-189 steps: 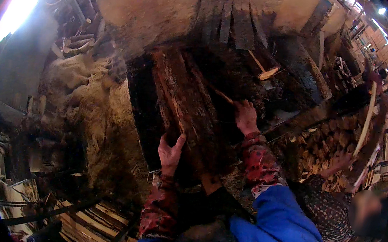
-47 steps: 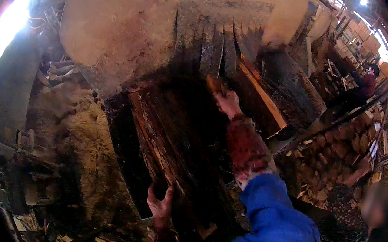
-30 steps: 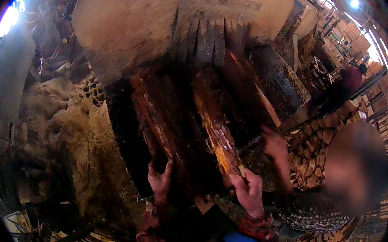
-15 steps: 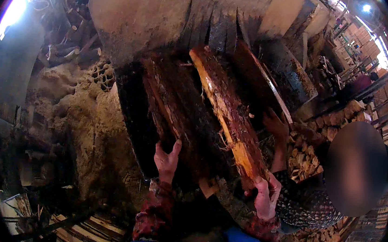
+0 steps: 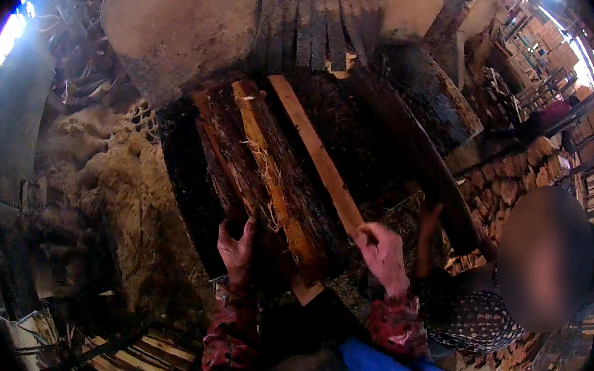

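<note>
Several bark-covered wood slabs lie side by side on a dark metal bed, which has a raised left side. My left hand is at the near end of the leftmost dark slab, thumb and fingers around it. Beside that rests a slab with a bare yellow-orange edge and stringy fibres. My right hand pinches the near end of a thin, flat, sawn board, which slants away to the far left. Another person's hand is just right of mine.
Dark flaps hang below a tan metal hood at the far end. A pile of sawdust lies left of the bed. At right, a person in a spotted sleeve is close, with stacked wood behind.
The yellow-edged slab has moved left, down beside the dark slabs. My right hand has let go of it and now holds the thin board. My left hand stays near the left slab's end.
</note>
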Demonstrator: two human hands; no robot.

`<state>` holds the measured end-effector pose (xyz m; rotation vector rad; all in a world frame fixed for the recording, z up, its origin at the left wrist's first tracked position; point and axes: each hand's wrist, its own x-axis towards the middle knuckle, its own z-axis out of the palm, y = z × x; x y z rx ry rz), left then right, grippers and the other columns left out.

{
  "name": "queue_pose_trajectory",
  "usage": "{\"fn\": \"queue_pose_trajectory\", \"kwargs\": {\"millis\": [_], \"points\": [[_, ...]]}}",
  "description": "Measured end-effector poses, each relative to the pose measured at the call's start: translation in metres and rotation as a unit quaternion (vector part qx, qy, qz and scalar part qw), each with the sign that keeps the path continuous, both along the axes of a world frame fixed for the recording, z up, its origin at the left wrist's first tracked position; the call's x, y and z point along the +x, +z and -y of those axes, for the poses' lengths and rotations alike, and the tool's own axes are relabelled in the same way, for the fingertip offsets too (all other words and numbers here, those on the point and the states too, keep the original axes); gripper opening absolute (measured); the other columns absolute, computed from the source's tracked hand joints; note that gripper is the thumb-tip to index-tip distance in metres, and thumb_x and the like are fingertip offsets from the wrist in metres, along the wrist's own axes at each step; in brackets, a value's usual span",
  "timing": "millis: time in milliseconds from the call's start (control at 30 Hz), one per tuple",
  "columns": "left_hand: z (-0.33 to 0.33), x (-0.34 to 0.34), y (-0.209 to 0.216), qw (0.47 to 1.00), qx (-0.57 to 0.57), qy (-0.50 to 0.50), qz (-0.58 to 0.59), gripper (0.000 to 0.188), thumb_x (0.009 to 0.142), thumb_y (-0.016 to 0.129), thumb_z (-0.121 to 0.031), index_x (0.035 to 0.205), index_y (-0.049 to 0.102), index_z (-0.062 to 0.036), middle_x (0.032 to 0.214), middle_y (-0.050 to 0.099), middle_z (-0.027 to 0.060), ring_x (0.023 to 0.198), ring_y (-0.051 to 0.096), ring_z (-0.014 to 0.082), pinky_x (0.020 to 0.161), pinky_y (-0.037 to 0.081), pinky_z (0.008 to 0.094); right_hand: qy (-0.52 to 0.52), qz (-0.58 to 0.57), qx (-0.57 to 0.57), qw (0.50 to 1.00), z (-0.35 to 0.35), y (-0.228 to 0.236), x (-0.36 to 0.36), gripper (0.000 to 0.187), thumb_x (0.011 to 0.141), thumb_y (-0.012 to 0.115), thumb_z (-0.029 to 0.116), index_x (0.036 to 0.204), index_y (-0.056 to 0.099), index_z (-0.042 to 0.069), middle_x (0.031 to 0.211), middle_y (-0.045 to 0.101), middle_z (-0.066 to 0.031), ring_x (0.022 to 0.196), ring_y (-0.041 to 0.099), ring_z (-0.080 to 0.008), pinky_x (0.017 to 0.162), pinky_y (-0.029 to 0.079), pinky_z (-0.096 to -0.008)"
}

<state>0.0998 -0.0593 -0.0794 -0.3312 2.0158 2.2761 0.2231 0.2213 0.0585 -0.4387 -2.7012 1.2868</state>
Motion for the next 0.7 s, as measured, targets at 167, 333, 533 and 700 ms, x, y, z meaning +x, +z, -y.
{"fn": "queue_pose_trajectory", "kwargs": {"millis": [167,333,533,700], "points": [[-0.013,0.001,0.009,0.991,-0.089,0.018,-0.098,0.052,0.082,0.072,-0.028,0.115,0.055,0.0083,0.104,0.065,0.017,0.098,0.06,0.022,0.087,0.046,0.0329,-0.031,-0.045,0.226,0.973,-0.045,-0.102,-0.027,0.036,0.082,0.069,0.021,0.11,0.061,0.0,0.113,0.059,-0.0209,0.097,0.06,-0.036,0.08,0.049,-0.0381],[-0.009,0.0,-0.006,0.997,-0.069,0.003,-0.042,0.053,0.083,0.073,-0.028,0.116,0.054,0.0085,0.107,0.064,0.0157,0.099,0.058,0.0208,0.088,0.045,0.0333,0.029,-0.063,0.117,0.991,-0.066,-0.16,-0.05,0.043,0.08,0.067,0.018,0.117,0.057,0.0,0.109,0.058,-0.0207,0.096,0.059,-0.0396,0.078,0.048,-0.0422],[-0.004,-0.001,-0.004,0.99,-0.134,0.008,-0.029,0.052,0.082,0.074,-0.027,0.116,0.054,0.0079,0.108,0.063,0.0147,0.097,0.058,0.0185,0.088,0.046,0.0326,0.05,-0.016,0.147,0.988,-0.042,-0.12,-0.035,0.043,0.086,0.065,0.02,0.124,0.05,0.007,0.126,0.052,-0.0164,0.084,0.061,-0.0301,0.071,0.053,-0.0382],[-0.005,0.001,0.0,0.997,-0.071,-0.002,-0.023,0.048,0.083,0.073,-0.025,0.115,0.056,0.006,0.108,0.064,0.0127,0.096,0.058,0.0183,0.088,0.045,0.0319,0.037,-0.003,-0.134,0.99,-0.016,-0.099,-0.006,0.035,0.09,0.062,0.025,0.122,0.054,0.013,0.116,0.054,-0.0129,0.09,0.06,-0.0276,0.075,0.051,-0.0363]]}}
